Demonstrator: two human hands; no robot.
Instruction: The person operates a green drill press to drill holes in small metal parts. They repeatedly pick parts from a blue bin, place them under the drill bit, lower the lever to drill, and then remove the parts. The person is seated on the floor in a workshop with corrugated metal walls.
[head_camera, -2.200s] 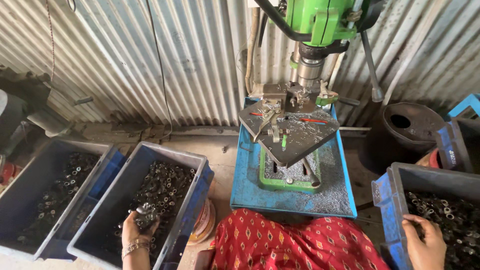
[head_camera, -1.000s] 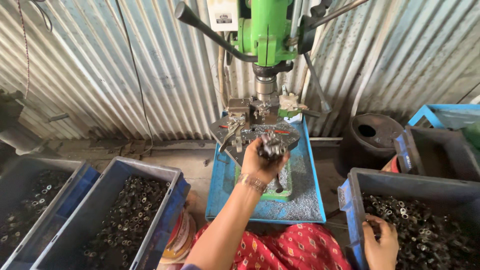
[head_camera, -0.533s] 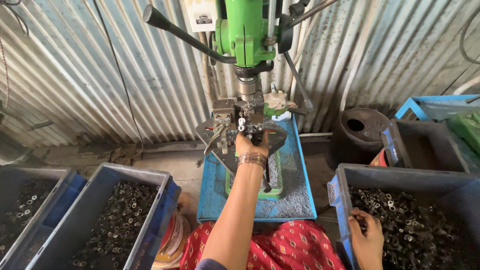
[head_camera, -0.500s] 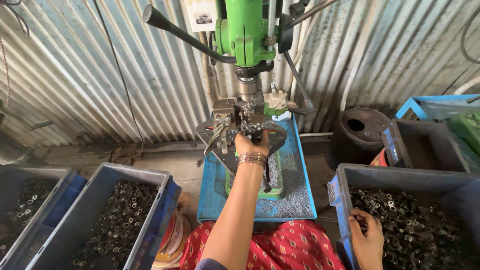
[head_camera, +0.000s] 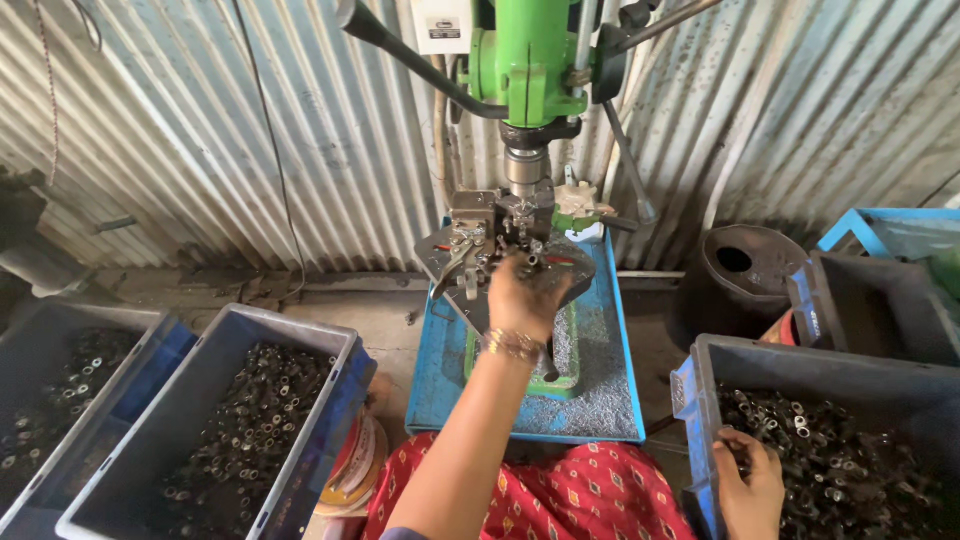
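From the head view, the left hand (head_camera: 522, 295) is stretched out to the middle of the frame, up at the dark jig plate (head_camera: 455, 262) under the green drill press (head_camera: 525, 60). Its fingers (head_camera: 515, 268) are pinched closed around a small metal ring part (head_camera: 530, 260), holding it right at the clamp fixture (head_camera: 478, 228) beneath the spindle. Two seconds back that hand was down at the lower left, picking in the blue crate of parts (head_camera: 230, 420); a second ago it was on its way up with the piece; now it has arrived at the fixture and the part is all but seated.

At the lower right of the frame the right hand (head_camera: 752, 480) rests on the heap inside the grey crate of parts (head_camera: 850, 460), where it has stayed all along. Its fingers are curled into the pieces, but I cannot tell whether they grip one.

A blue tray (head_camera: 440, 360) strewn with swarf sits under the press.
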